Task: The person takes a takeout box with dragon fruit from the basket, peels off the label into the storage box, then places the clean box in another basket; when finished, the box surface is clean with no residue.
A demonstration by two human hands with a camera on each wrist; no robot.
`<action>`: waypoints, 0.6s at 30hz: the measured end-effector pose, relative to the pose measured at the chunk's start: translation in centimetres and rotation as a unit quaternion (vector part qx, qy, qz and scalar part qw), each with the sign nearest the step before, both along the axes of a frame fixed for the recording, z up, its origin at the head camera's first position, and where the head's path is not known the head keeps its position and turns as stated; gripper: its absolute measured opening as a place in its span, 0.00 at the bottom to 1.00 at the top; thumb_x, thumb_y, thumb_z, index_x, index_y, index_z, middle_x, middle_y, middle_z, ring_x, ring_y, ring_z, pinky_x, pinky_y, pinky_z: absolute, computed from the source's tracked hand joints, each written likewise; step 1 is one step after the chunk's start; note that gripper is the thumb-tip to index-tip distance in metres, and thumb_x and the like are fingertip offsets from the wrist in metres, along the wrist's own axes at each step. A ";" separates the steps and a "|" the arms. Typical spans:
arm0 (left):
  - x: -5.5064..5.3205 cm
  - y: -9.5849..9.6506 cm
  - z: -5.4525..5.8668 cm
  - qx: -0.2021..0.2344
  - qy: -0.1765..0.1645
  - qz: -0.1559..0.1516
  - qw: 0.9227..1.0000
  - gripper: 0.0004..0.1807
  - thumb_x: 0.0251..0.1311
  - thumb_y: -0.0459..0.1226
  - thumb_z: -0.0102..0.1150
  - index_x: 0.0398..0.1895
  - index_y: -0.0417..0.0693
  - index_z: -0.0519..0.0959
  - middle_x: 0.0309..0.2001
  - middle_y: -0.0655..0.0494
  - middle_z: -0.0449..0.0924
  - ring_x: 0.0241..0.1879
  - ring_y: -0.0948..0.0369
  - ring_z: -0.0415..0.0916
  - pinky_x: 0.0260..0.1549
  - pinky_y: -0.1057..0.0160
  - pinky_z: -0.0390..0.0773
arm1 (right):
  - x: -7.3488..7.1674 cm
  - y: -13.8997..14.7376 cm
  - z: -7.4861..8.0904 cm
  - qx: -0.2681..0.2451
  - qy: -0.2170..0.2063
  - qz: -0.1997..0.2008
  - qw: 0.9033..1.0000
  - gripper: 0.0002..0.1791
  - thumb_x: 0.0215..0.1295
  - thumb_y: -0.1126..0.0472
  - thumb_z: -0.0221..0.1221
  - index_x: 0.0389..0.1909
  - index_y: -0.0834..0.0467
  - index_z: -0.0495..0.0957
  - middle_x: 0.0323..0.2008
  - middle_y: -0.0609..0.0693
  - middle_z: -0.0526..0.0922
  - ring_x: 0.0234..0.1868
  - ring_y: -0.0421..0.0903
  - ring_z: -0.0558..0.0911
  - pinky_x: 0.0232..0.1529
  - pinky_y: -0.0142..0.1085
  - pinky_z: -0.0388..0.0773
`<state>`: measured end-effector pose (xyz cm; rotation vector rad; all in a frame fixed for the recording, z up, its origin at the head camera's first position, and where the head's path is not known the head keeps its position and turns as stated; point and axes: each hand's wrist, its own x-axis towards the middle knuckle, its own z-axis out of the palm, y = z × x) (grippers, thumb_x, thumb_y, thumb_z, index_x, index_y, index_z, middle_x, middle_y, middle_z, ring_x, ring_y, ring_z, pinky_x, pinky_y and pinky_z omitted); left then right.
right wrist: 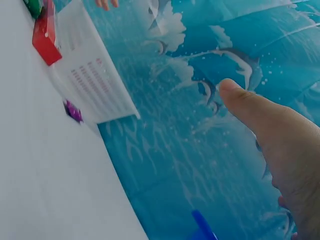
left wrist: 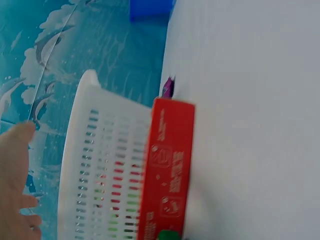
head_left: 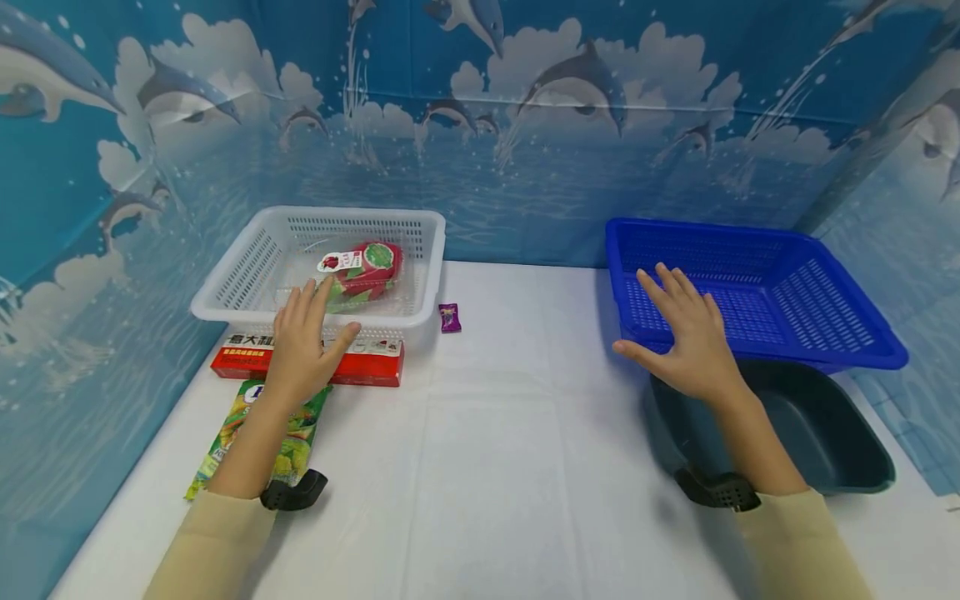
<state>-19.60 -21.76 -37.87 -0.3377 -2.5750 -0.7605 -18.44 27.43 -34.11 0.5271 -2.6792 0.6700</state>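
Note:
My left hand [head_left: 303,350], fingers spread and holding nothing, is raised at the front rim of a white basket [head_left: 225,287]. Inside that basket lies a red and green dragon fruit [head_left: 377,265] in clear packaging with a label. A red box [head_left: 367,371] lies along the basket's front, partly hidden by the hand. Nearer the body is a green food packet [head_left: 300,437], with my left forearm across it. My right hand [head_left: 690,346] also has spread fingers and nothing in it. In the head view it overlaps the front left of a blue basket [head_left: 750,308] and a dark green basin [head_left: 817,417].
A small purple wrapped candy [head_left: 450,317] lies just right of the white basket. White cloth [head_left: 491,467] covers the table between the two groups of things. A blue dolphin-print curtain [head_left: 517,192] hangs behind the table and down both sides.

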 end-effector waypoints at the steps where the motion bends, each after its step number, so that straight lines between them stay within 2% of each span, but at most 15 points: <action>1: 0.3 0.2 -0.3 0.019 0.010 0.004 1.000 0.40 0.65 0.51 0.56 0.74 0.42 0.55 0.73 0.37 0.51 0.72 0.39 0.45 0.67 0.35 0.45 | 0.1 -0.2 0.0 -0.007 0.002 0.001 1.000 0.51 0.56 0.38 0.65 0.77 0.49 0.51 0.76 0.55 0.47 0.76 0.54 0.41 0.66 0.67 0.29; 5: 1.3 1.2 -1.3 0.102 0.053 0.031 0.993 0.35 0.61 0.39 0.63 0.69 0.37 0.64 0.69 0.38 0.60 0.68 0.43 0.57 0.64 0.39 0.59 | 0.6 -1.1 0.1 -0.041 0.010 0.009 0.999 0.48 0.59 0.39 0.63 0.76 0.51 0.53 0.75 0.56 0.51 0.76 0.56 0.45 0.66 0.68 0.30; 10: 2.0 2.1 -2.4 0.177 0.094 0.074 0.977 0.25 0.59 0.32 0.64 0.60 0.33 0.72 0.59 0.37 0.69 0.61 0.44 0.66 0.60 0.42 0.65 | 0.8 -2.4 0.1 -0.070 0.005 0.025 0.997 0.45 0.61 0.41 0.62 0.75 0.51 0.56 0.75 0.56 0.54 0.75 0.58 0.48 0.64 0.71 0.37; 13: 2.1 2.4 -2.8 0.199 0.089 0.093 0.971 0.23 0.60 0.32 0.63 0.57 0.33 0.73 0.54 0.36 0.70 0.56 0.43 0.68 0.55 0.43 0.68 | 0.7 -3.3 -0.2 -0.074 0.003 0.032 0.997 0.43 0.62 0.41 0.61 0.75 0.50 0.57 0.74 0.57 0.56 0.74 0.59 0.51 0.63 0.72 0.42; 15: 2.1 2.5 -3.0 0.221 0.073 0.103 0.967 0.23 0.61 0.32 0.62 0.58 0.33 0.71 0.52 0.36 0.70 0.53 0.45 0.69 0.53 0.45 0.71 | 0.5 -3.8 -0.4 -0.074 0.003 0.037 0.997 0.43 0.63 0.40 0.60 0.75 0.50 0.58 0.73 0.57 0.57 0.74 0.60 0.53 0.64 0.71 0.44; 18: 2.0 2.6 -3.2 0.277 0.034 0.111 0.954 0.25 0.62 0.32 0.60 0.60 0.33 0.66 0.49 0.37 0.72 0.50 0.48 0.73 0.52 0.51 0.75 | 0.2 -4.7 -0.8 -0.077 0.001 0.046 0.996 0.42 0.63 0.39 0.59 0.74 0.52 0.59 0.73 0.57 0.59 0.73 0.61 0.55 0.64 0.70 0.47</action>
